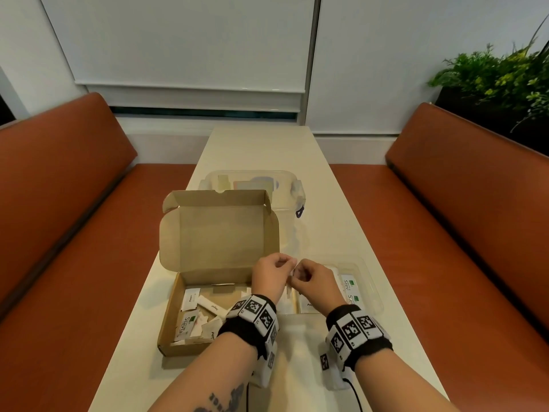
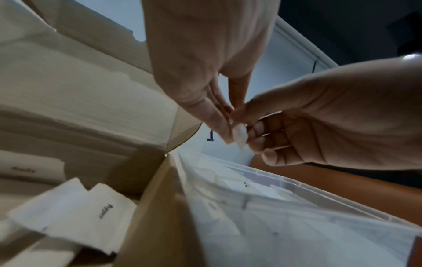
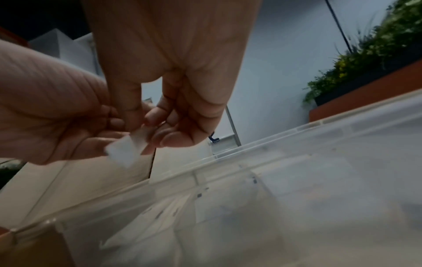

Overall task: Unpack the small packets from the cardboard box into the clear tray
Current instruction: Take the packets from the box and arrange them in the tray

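- Over the seam between cardboard box [image 1: 208,292] & clear tray [image 1: 368,292], near edge of the tabletop [image 1: 341,233]: both hands meet on one small white packet [image 2: 238,137].
- Left hand [image 1: 271,276] pinches it w/ thumb + fingertips; right hand [image 1: 315,282] pinches the same packet, fingers curled.
- Packet's long axis hangs roughly downward; print not readable.
- Tray sits just right of the box, directly under the right hand, so the right hand is nearer for the drop.
- More packets [image 1: 193,319] lie in the box's near-left corner; some are already in the tray.
- Far along the tabletop: lidded clear container [image 1: 252,185].
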Tool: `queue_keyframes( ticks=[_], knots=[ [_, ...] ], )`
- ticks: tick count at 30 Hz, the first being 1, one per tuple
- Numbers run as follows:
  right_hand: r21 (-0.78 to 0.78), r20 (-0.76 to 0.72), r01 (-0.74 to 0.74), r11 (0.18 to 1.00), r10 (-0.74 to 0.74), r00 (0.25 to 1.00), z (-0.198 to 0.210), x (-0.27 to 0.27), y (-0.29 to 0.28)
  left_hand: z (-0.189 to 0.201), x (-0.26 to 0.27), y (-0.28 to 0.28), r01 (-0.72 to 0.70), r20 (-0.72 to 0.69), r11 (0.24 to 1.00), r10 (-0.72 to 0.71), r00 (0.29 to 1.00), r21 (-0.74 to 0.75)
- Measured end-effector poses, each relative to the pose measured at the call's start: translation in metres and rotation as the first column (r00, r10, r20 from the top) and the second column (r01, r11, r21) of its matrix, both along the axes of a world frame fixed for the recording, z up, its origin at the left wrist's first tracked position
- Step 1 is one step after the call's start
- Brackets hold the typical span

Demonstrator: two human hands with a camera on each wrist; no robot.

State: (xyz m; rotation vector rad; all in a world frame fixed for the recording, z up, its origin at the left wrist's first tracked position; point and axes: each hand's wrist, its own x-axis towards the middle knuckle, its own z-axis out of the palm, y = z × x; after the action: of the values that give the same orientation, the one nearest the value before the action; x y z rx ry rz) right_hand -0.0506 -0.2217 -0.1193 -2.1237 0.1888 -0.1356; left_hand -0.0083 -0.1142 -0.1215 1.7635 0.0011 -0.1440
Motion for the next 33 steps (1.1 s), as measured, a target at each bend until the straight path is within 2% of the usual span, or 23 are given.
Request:
queue_keyframes(
  ticks=[2, 6, 10, 13, 16, 19, 24, 28, 33],
  knots=[
    [0.086, 0.009, 0.016, 0.996, -0.017, 1.000, 0.000, -0.001, -0.001, -0.001, 0.001, 0.003, -0.019, -0.005, 1.000, 0.019, 1.000, 0.012],
    [0.325, -0.070, 0.034, 0.945, -0.012, 0.997, 0.000, -0.004, -0.003, -0.006, 0.001, 0.005, -0.064, -0.112, 0.994, 0.054, 0.992, -0.093],
    [0.379, -0.116, 0.071, 0.923, -0.029, 0.993, -0.001, -0.004, -0.005, -0.008, -0.002, 0.006, -0.040, -0.052, 0.999, 0.040, 0.998, -0.003],
    [0.273, -0.178, 0.138, 0.952, -0.091, 0.980, -0.005, 0.001, -0.009, -0.010, -0.003, 0.012, -0.075, -0.021, 0.996, 0.076, 0.997, 0.052],
    [0.183, -0.245, 0.142, 0.973, -0.095, 0.965, -0.010, 0.006, -0.007, -0.011, -0.002, 0.023, -0.115, -0.061, 0.993, 0.117, 0.991, 0.039],
    [0.111, -0.300, 0.120, 0.987, -0.082, 0.950, -0.013, 0.012, 0.002, -0.010, -0.002, 0.035, -0.134, -0.081, 0.990, 0.137, 0.987, 0.048],
    [-0.107, -0.355, 0.020, 0.994, -0.057, 0.933, -0.020, 0.016, 0.015, -0.009, -0.002, 0.052, -0.158, -0.060, 0.984, 0.163, 0.985, 0.082],
    [-0.325, -0.389, -0.140, 0.935, 0.002, 0.921, -0.020, 0.019, 0.022, -0.007, -0.003, 0.063, -0.176, -0.064, 0.978, 0.184, 0.981, 0.114],
    [-0.484, -0.400, -0.236, 0.843, 0.027, 0.916, -0.021, 0.021, 0.024, -0.003, -0.003, 0.070, -0.188, -0.087, 0.974, 0.200, 0.976, 0.127]
  ],
)
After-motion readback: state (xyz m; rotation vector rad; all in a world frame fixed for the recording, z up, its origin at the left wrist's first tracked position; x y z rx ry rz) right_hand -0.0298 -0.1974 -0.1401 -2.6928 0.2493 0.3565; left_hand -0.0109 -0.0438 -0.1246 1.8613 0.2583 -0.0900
